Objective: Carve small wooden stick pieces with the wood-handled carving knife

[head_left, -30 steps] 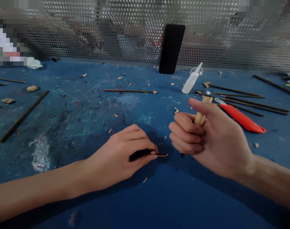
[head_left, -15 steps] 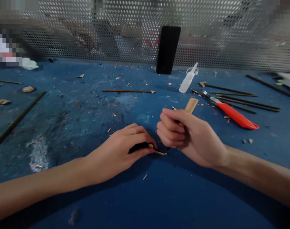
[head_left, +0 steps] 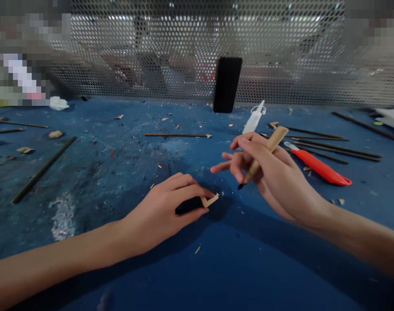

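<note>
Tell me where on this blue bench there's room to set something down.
Most room: the blue bench in front of the left hand and right hand. Also between the left hand and the long wooden stick, among shavings. Crowded: right side, around the red craft knife and dark rods.

Change from the earlier views. Right hand (head_left: pixel 274 181): the closed fist has opened, and the wooden stick (head_left: pixel 263 153) now sits between thumb and fingers, tilted, its dark tip (head_left: pixel 240 186) pointing down and left. 2 fingers (head_left: pixel 221 167) now spread leftward. Left hand (head_left: pixel 158 211): a small angled wood piece (head_left: pixel 210 200) replaces the earlier thin point at the fingertips. Blue table (head_left: pixel 281 259): sits lower in view.
</note>
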`<state>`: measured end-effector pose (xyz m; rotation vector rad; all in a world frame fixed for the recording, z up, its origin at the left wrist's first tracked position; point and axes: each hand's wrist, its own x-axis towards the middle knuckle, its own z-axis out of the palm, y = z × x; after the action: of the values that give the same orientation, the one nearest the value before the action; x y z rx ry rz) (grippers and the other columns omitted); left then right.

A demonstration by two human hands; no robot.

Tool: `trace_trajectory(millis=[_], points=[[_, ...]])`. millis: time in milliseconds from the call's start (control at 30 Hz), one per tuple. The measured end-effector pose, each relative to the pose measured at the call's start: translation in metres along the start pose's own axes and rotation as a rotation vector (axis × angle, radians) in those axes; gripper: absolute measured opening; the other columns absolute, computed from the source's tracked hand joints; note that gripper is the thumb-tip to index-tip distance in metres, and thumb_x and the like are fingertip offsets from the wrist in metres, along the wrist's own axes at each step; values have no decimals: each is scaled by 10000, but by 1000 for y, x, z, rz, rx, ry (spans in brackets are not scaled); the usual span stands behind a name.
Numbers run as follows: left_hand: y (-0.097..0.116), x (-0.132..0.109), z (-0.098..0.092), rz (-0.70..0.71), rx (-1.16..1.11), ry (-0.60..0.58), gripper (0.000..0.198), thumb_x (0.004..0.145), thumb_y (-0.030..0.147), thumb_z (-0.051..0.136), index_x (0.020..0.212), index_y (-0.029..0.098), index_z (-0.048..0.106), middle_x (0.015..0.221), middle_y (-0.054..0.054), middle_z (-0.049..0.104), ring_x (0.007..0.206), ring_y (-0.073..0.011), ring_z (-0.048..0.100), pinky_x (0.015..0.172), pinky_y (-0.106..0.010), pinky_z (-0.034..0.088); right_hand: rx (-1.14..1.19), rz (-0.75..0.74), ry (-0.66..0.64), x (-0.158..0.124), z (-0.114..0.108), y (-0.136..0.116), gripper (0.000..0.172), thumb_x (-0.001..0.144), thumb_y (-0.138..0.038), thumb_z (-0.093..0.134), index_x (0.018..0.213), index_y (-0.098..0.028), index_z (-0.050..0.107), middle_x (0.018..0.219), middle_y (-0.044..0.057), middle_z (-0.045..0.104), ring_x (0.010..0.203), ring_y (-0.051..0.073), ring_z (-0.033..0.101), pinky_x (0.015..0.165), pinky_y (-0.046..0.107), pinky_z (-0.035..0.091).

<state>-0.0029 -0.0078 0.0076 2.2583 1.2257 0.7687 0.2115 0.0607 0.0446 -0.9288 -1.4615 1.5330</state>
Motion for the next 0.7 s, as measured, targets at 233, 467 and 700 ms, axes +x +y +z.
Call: trace_trajectory(millis=[233,467,700], points=[[4,3,-1,60,21,43,132,981,291,656,1077,256,740,1054,8,720,975,-135,607,906,-254,473,91,119,-74,-6,4,-5,248,1010,-429,574,869,-229,531,616,-87,382,425,44,275,403,194,255],[-7,2,5,43,29,74,123,973,258,658,1021,218,764,1021,-3,721,949,-125,649,879,-223,512,76,122,-238,-11,11,-13,547,1015,-501,526,608,-204,312,625,-48,285,588,102,281,554,277,289],[0,2,-1,-56,-170,45,107,926,199,718,1012,234,772,985,48,748,853,-65,699,814,-140,516,338,252,-365,-18,20,-8,609,1019,-407,505,547,-217,171,487,-76,142,466,90,168,512,325,207]])
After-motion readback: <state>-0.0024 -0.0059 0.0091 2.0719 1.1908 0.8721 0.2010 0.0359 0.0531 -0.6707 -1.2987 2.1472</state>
